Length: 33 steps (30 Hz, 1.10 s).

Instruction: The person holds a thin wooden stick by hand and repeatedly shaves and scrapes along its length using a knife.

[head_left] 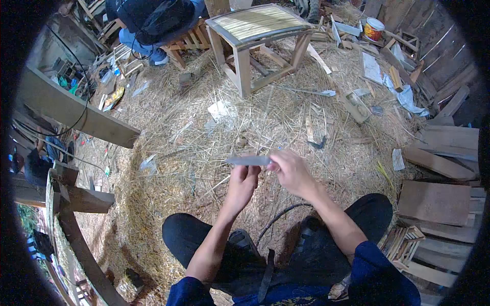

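Note:
My right hand [292,174] is closed round the handle end of a knife [247,160], whose wide grey blade points left. The blade lies crosswise at the top of my left hand [242,184], whose fingers are curled shut beneath it. From between the two hands a thin pale strip [264,125] rises away from me, looking like split bamboo or cane; my left fingers seem to pinch it. Its lower end is hidden behind the blade and fingers. Both hands are held in front of my bent knees, above the littered floor.
Ahead stands a wooden frame stool with a slatted top [260,24]. Another person [153,20] sits at the upper left. Straw and shavings [173,168] cover the floor. Timber beams [76,109] jut in from the left; boards [434,201] are stacked at right, near a paint bucket [373,29].

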{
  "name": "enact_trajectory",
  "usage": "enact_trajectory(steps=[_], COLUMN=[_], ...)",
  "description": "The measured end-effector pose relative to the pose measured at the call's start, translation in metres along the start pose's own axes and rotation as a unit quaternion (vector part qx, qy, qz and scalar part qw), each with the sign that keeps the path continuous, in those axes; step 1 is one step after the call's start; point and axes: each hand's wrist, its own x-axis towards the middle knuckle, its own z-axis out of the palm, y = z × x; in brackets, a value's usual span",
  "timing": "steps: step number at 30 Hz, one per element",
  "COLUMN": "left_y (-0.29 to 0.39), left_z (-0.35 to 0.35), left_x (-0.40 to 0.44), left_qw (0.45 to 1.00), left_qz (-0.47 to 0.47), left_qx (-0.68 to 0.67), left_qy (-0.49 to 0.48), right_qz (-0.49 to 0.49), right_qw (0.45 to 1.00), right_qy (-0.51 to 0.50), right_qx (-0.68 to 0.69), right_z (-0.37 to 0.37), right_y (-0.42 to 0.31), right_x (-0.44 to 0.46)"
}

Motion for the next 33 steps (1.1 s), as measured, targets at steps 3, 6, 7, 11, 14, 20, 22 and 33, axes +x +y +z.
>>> enact_trajectory(steps=[3, 6, 7, 11, 14, 20, 22, 33], left_y=[-0.011, 0.000, 0.006, 0.020, 0.010, 0.023, 0.022, 0.009], left_z=[0.002, 0.009, 0.012, 0.019, 0.019, 0.020, 0.019, 0.013], left_x=[-0.001, -0.007, -0.009, -0.013, -0.012, -0.012, -0.012, -0.017], left_qw=[0.989, 0.980, 0.981, 0.986, 0.981, 0.982, 0.985, 0.983], left_qz=[0.076, 0.092, 0.086, 0.063, 0.122, 0.081, 0.061, 0.082], left_qx=[0.127, 0.173, 0.172, 0.152, 0.141, 0.168, 0.161, 0.153], left_qy=[0.023, 0.037, 0.033, 0.027, 0.047, 0.035, 0.033, -0.054], right_qz=[-0.004, -0.016, -0.026, -0.048, -0.064, -0.076, -0.084, 0.242], right_qw=[1.000, 0.999, 0.998, 0.995, 0.993, 0.988, 0.985, 0.943], right_qy=[-0.017, 0.002, 0.011, 0.028, 0.014, 0.015, 0.021, 0.177], right_qx=[-0.010, -0.043, -0.054, -0.080, -0.103, -0.134, -0.150, -0.141], right_z=[-0.001, -0.007, -0.011, -0.009, -0.014, -0.024, -0.026, -0.077], right_y=[-0.006, -0.006, -0.005, 0.006, 0.007, 0.001, 0.001, 0.060], right_x=[-0.004, -0.007, -0.008, -0.009, -0.005, 0.001, 0.002, 0.005])
